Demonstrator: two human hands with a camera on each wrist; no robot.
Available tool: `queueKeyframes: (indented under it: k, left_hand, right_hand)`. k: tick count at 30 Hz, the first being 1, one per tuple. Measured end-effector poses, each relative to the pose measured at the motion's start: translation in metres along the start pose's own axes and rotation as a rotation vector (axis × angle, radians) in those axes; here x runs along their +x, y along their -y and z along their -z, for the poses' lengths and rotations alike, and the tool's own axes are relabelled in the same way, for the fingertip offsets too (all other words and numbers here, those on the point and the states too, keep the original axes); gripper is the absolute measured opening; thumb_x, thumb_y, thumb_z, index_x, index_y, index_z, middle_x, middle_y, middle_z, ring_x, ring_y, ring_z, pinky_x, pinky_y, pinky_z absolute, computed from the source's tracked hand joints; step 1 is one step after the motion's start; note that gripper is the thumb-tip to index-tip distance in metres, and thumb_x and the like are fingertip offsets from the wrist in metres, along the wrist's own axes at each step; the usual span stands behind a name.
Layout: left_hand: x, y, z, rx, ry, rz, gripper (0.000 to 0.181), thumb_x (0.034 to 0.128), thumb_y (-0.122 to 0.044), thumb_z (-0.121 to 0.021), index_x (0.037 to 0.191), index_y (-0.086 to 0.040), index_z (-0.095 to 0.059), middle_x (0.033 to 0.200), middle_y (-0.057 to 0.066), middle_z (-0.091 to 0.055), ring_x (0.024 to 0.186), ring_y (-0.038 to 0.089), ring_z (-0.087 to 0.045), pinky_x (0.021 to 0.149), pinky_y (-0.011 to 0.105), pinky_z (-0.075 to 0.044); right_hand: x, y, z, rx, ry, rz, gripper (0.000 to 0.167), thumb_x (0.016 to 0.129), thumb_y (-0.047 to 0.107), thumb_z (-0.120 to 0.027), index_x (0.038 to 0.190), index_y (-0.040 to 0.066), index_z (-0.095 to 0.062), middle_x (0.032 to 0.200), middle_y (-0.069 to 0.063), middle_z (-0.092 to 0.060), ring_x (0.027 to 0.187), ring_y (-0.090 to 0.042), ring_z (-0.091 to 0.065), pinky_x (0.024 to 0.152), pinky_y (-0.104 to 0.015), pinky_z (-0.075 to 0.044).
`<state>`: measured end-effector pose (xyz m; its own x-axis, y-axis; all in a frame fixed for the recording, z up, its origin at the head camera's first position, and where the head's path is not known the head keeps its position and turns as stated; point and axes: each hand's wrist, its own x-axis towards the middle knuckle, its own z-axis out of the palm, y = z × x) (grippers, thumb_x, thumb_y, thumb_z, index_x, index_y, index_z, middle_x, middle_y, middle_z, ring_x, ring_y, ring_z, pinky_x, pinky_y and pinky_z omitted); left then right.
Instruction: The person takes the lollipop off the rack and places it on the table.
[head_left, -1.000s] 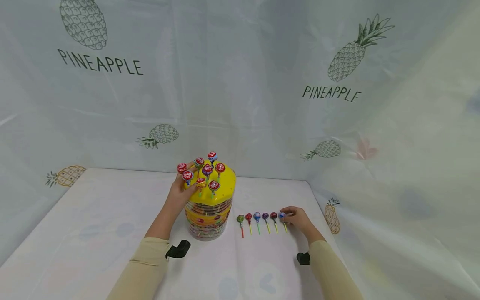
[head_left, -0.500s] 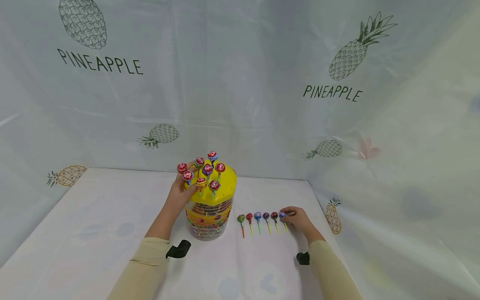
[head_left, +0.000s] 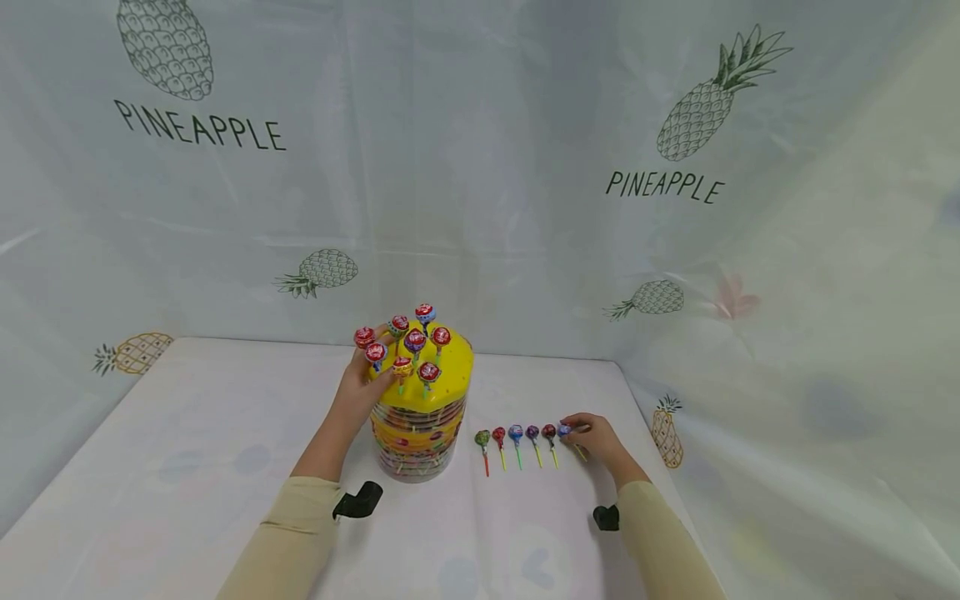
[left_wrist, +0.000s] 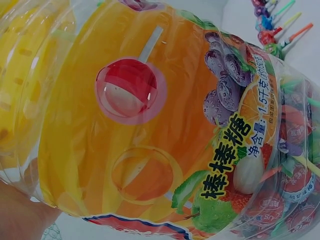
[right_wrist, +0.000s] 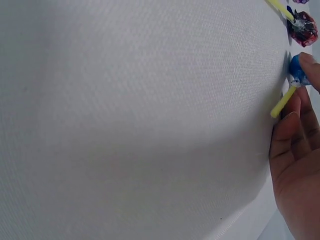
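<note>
A clear jar [head_left: 418, 442] of lollipops with a yellow lid [head_left: 454, 367] stands left of centre on the table. Several wrapped lollipops stick upright out of that lid. My left hand [head_left: 358, 392] grips the lid's left side, thumb in front and fingers partly hidden behind the lollipops; the left wrist view shows the jar's fruit label [left_wrist: 150, 130]. At the right end of a row of lollipops [head_left: 515, 432], my right hand [head_left: 596, 437] pinches the blue-wrapped head of a lollipop [right_wrist: 296, 70]. Its yellow stick points toward the palm, just at the tabletop.
The row lies on the white tabletop [head_left: 517, 542], right of the jar, heads away from me and sticks toward me. A pale curtain [head_left: 480, 167] printed with pineapples hangs behind the table and along its right side.
The blue lollipop's stick has swung right, toward my right palm, so it now lies at a slant out of line with the others. My left hand stays on the lid.
</note>
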<state>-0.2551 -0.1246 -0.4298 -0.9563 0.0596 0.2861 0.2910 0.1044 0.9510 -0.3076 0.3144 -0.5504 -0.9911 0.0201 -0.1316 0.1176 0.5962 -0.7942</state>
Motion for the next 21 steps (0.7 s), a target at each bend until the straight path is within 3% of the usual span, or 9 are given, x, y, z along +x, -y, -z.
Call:
queueKeyframes:
  k: [8,15,21]
  left_hand:
    - [-0.0007,-0.0009,-0.0002,0.014,-0.004,-0.016,0.058,0.0927,-0.021,-0.06,0.146,-0.008,-0.041,0.159,0.01,-0.02,0.136,0.036,-0.035,0.105,0.053,-0.038]
    - [-0.0009,-0.0014,-0.001,-0.001,-0.005,-0.017,0.058,0.0937,-0.022,-0.059,0.147,-0.008,-0.04,0.158,0.007,-0.022,0.134,0.035,-0.037,0.106,0.052,-0.037]
    - [-0.0013,-0.0017,-0.001,0.006,-0.006,-0.024,0.056,0.0944,-0.023,-0.059,0.146,-0.009,-0.041,0.158,0.006,-0.022,0.137,0.034,-0.033,0.106,0.054,-0.036]
  right_hand:
    - [-0.0037,-0.0004,0.0002,0.022,-0.022,0.039,0.02,0.084,0.001,-0.073,0.104,0.004,-0.07,0.09,-0.009,-0.06,0.074,-0.018,-0.052,0.056,-0.026,-0.046]
    - [-0.0022,0.0022,-0.0025,-0.013,-0.044,-0.022,0.025,0.083,0.003,-0.075,0.107,0.003,-0.069,0.094,-0.01,-0.061,0.078,-0.021,-0.053,0.06,-0.028,-0.047]
    - [-0.0015,0.0009,-0.0043,-0.05,-0.067,-0.024,0.024,0.082,0.004,-0.076,0.104,0.002,-0.067,0.096,-0.009,-0.062,0.082,-0.022,-0.054,0.063,-0.029,-0.048]
